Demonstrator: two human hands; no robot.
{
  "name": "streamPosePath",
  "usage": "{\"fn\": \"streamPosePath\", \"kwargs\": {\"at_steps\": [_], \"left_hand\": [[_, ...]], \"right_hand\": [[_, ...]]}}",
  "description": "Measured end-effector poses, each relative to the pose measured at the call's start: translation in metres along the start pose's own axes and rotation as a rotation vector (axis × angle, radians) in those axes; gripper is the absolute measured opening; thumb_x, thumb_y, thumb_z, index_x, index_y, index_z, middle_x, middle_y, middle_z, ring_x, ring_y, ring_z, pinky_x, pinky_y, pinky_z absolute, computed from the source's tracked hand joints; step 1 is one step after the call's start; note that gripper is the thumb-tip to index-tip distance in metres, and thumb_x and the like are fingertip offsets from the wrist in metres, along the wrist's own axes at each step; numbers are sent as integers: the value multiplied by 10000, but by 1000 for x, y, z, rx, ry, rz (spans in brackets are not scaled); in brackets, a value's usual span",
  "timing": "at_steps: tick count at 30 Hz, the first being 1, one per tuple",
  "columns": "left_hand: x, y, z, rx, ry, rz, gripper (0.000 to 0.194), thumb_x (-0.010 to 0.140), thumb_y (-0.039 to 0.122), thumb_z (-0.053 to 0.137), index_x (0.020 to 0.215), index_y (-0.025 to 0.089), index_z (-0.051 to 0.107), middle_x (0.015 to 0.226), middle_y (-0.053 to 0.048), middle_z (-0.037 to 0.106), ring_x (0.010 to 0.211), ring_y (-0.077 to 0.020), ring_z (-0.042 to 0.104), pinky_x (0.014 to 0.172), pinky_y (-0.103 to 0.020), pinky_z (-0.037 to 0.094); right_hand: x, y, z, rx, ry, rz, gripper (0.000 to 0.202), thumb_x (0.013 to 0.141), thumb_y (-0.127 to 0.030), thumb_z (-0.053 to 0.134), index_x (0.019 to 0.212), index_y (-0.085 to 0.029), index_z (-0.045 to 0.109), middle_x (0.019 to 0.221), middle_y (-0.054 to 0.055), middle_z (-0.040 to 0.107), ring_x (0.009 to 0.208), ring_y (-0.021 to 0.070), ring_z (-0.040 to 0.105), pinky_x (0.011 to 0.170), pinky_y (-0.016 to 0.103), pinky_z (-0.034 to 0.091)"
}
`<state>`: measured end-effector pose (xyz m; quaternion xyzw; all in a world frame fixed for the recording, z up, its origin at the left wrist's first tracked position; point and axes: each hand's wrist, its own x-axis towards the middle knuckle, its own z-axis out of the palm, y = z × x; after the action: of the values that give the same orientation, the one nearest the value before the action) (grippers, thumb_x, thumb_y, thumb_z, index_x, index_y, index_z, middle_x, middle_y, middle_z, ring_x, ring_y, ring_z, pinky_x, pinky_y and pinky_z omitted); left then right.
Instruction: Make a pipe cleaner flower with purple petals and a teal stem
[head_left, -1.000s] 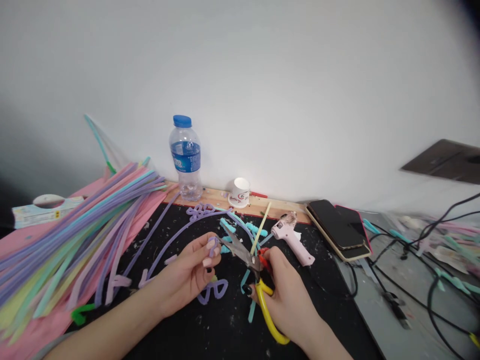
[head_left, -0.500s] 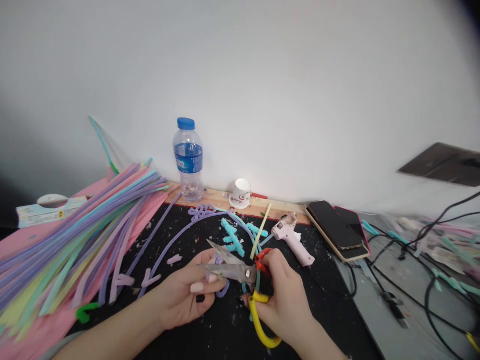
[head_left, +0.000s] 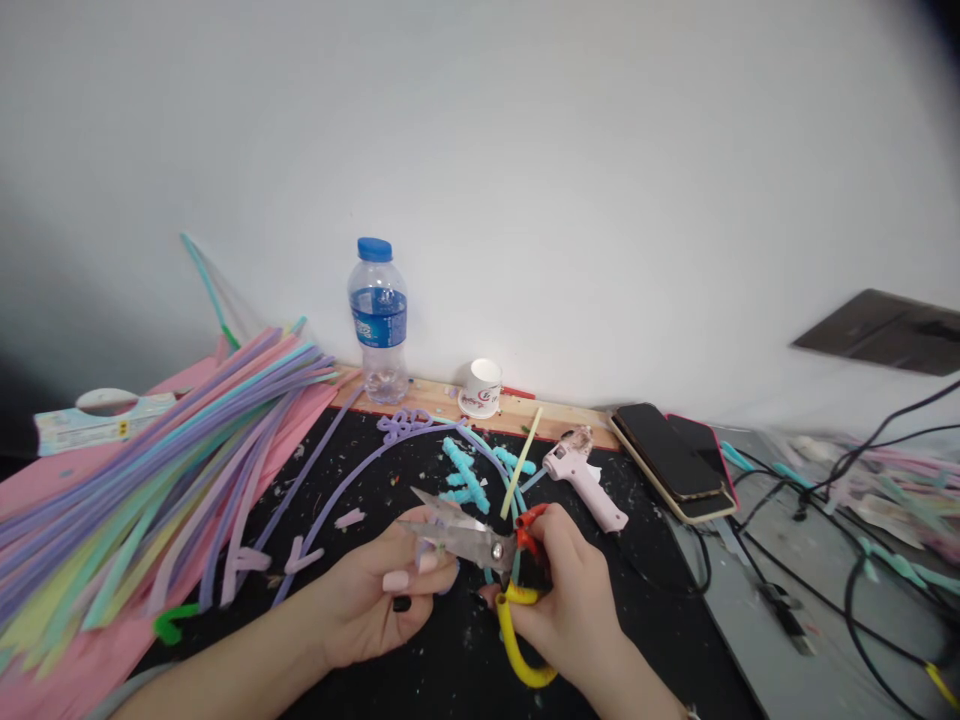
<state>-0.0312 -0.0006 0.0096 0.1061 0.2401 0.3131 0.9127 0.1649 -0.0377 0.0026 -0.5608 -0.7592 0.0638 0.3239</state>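
**Fingers (head_left: 396, 580) of our left hand (head_left: 379, 590) pinched together, scissors (head_left: 469, 543) parted in our right hand (head_left: 576, 575)**

We have the left fingertips drawn close on a small purple piece (head_left: 424, 546), low in the middle of the view. Most of it is hidden by the fingers and blades, so we cannot tell its full shape. Our right hand is curled around the red and yellow handles, and the blades stand partway open, tips pointing left across the left fingers. We cannot tell whether the metal touches the piece.

Under both hands lies a black mat (head_left: 465, 665) flecked with scraps. Just beyond them we see turquoise twisted stems (head_left: 465, 478), a pale yellow strip (head_left: 522, 463) and a pink glue gun (head_left: 589, 485). A purple arc (head_left: 356, 467) curves behind the left hand, with small purple loops (head_left: 405, 426) at its top.

To our left, a heap of pastel stems (head_left: 217, 455) is spread over a pink sheet (head_left: 124, 655). Against the wall, a wooden strip (head_left: 566, 421) bears a blue-capped bottle (head_left: 379, 318) and a paper cup (head_left: 481, 388), both upright. A dark-screened phone (head_left: 664, 450) lies right of the glue gun.
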Motion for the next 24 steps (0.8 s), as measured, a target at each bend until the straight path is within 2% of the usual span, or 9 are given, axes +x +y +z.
{"fn": "streamPosePath", "kwargs": {"at_steps": [6, 11, 17, 21, 24], "left_hand": [[0, 0, -2, -105, -42, -25, 127, 761, 48, 603, 684, 148, 587, 512, 71, 413, 339, 15, 278, 328, -64, 312], [3, 0, -7, -158, -117, -17, 93, 789, 74, 603, 720, 136, 589, 557, 65, 439, 366, 18, 335, 361, -57, 355], [5, 1, -3, -129, -244, 0, 106, 821, 140, 613, 720, 110, 597, 587, 53, 471, 360, 29, 333, 369, -54, 382], [4, 3, 1, -156, -253, -6, 109, 833, 96, 579, 726, 115, 591, 575, 54, 471, 355, 17, 343, 358, -63, 397], [3, 4, 1, -174, -259, -14, 119, 828, 83, 574, 713, 111, 582, 563, 56, 464, 347, 16, 334, 359, -65, 413]], "right_hand": [[1, -1, 0, -13, -46, 19, 344, 615, -286, 666, 707, -235, 338, 662, -29, 409, 530, 145, 423, 468, 245, 342], [0, -2, -2, -9, -84, 11, 320, 666, -328, 643, 683, -233, 338, 652, -20, 425, 531, 147, 418, 476, 248, 332], [-1, 2, -1, 47, -75, 78, 372, 709, -300, 611, 628, -240, 253, 587, -54, 340, 487, 121, 358, 450, 235, 273], [1, 8, -5, 57, -69, 159, 320, 690, -284, 624, 654, -233, 311, 594, -52, 380, 502, 126, 389, 459, 226, 299], [3, 8, -8, 101, -85, 126, 237, 674, -260, 612, 776, -218, 402, 675, -25, 481, 557, 148, 462, 503, 239, 370]]}}
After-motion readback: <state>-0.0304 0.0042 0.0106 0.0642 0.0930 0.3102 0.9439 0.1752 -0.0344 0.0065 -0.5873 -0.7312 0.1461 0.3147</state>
